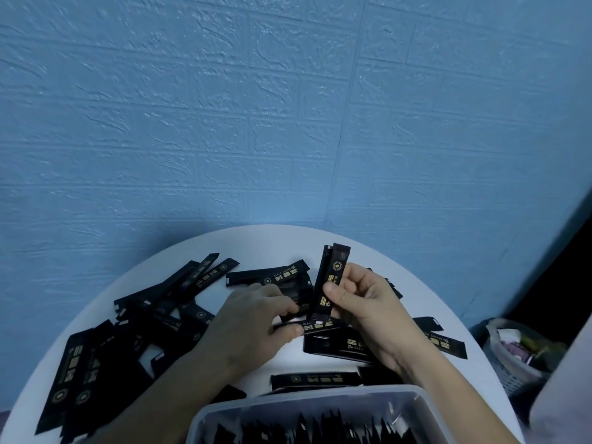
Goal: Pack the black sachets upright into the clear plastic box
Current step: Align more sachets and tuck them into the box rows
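Observation:
Several black sachets with gold print lie scattered over the round white table [275, 241], with a thick pile [105, 341] at the left. My right hand [362, 302] holds a small upright bundle of sachets [331, 277] above the table's middle. My left hand [256, 318] pinches a flat-lying sachet [315, 325] just below that bundle. The clear plastic box [307, 402] stands at the near edge, and several sachets stand upright inside it [320, 427].
A blue brick-textured wall [288, 107] rises right behind the table. A grey basket [519, 354] with wrappers in it sits on the floor to the right. A pale object [563, 386] fills the lower right corner.

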{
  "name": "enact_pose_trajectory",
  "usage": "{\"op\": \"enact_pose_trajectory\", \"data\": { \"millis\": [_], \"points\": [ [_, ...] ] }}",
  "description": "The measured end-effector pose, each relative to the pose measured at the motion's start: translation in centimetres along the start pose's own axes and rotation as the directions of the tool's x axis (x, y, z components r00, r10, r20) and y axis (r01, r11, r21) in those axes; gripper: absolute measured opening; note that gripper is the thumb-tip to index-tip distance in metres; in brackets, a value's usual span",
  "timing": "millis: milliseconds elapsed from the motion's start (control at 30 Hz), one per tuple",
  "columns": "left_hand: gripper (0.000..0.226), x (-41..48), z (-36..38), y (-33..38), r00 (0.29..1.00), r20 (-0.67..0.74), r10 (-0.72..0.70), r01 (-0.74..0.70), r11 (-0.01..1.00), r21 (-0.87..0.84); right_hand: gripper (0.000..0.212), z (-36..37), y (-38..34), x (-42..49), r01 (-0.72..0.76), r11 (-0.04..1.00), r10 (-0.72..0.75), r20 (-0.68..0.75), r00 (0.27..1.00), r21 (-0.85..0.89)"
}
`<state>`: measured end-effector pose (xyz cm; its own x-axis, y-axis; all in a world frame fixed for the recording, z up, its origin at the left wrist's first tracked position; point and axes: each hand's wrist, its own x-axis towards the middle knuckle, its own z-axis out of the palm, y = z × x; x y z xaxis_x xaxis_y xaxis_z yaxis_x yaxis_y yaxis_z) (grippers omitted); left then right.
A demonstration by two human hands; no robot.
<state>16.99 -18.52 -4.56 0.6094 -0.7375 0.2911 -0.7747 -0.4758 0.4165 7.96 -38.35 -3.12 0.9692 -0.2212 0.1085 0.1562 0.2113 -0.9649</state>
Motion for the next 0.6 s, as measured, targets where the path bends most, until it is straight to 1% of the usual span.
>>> {"op": "enact_pose_trajectory", "data": {
  "millis": [33, 67, 100, 167, 233, 267, 333, 367, 467, 500, 567, 600],
  "points": [
    [0.052, -0.1, 0.1, -0.1, 1.000, 0.011, 0.001, -0.001, 0.999, 0.032, 0.028, -0.1, 0.0, 0.0, -0.006, 1.000, 0.006, 0.009, 1.000, 0.005],
    [0.049, -0.1, 0.1, -0.1, 1.000, 0.014, 0.008, -0.009, 0.999, 0.053, 0.030, 0.0, 0.0, -0.1, -0.021, 1.000, 0.021, 0.011, 1.000, 0.008],
    [0.043, -0.1, 0.1, -0.1, 1.000, 0.008, 0.020, -0.021, 0.998, 0.062, 0.030, 0.0, 0.0, -0.2, -0.024, 1.000, 0.024, 0.019, 1.000, 0.011],
    [0.027, -0.1, 0.1, -0.1, 0.999, -0.020, 0.037, -0.036, 0.998, 0.048, 0.020, -0.1, 0.0, -0.3, -0.024, 1.000, 0.024, 0.002, 1.000, 0.010],
    [0.014, -0.3, 0.1, 0.1, 0.998, -0.051, 0.030, -0.028, 0.999, 0.032, 0.015, -0.1, -0.2, -0.5, -0.022, 1.000, 0.022, -0.008, 1.000, 0.007],
    [0.014, -0.4, 0.1, 0.2, 0.997, -0.074, 0.015, -0.014, 1.000, 0.018, 0.012, -0.1, -0.3, -0.6, -0.034, 0.999, 0.034, -0.019, 0.999, 0.012],
    [0.021, -0.4, 0.2, 0.5, 0.988, -0.144, -0.048, 0.037, 0.996, -0.078, 0.029, 0.1, -0.5, -0.7, -0.039, 0.999, 0.039, -0.015, 0.999, 0.022],
    [0.022, -0.3, 0.2, 0.6, 0.977, -0.189, -0.094, 0.067, 0.987, -0.147, 0.030, 0.1, -0.6, -0.7, -0.040, 0.999, 0.040, -0.008, 0.999, 0.015],
    [0.020, 0.2, -0.2, 0.9, 0.917, -0.339, -0.208, 0.091, 0.940, -0.330, 0.016, 0.3, -0.8, -0.7, -0.018, 1.000, 0.018, 0.001, 1.000, 0.024],
    [0.019, 0.4, -0.4, 1.1, 0.903, -0.358, -0.236, 0.083, 0.916, -0.393, 0.013, 0.4, -0.8, -0.7, -0.017, 0.999, 0.017, 0.013, 1.000, 0.034],
    [0.018, 0.5, -0.5, 1.5, 0.906, -0.339, -0.255, 0.064, 0.872, -0.486, 0.009, 0.7, -0.5, -0.6, -0.029, 0.998, 0.027, 0.023, 0.999, 0.056],
    [0.018, 0.5, -0.4, 1.6, 0.917, -0.317, -0.244, 0.054, 0.861, -0.506, 0.010, 0.8, -0.3, -0.6, -0.031, 0.997, 0.029, 0.023, 0.999, 0.065]
  ]
}}
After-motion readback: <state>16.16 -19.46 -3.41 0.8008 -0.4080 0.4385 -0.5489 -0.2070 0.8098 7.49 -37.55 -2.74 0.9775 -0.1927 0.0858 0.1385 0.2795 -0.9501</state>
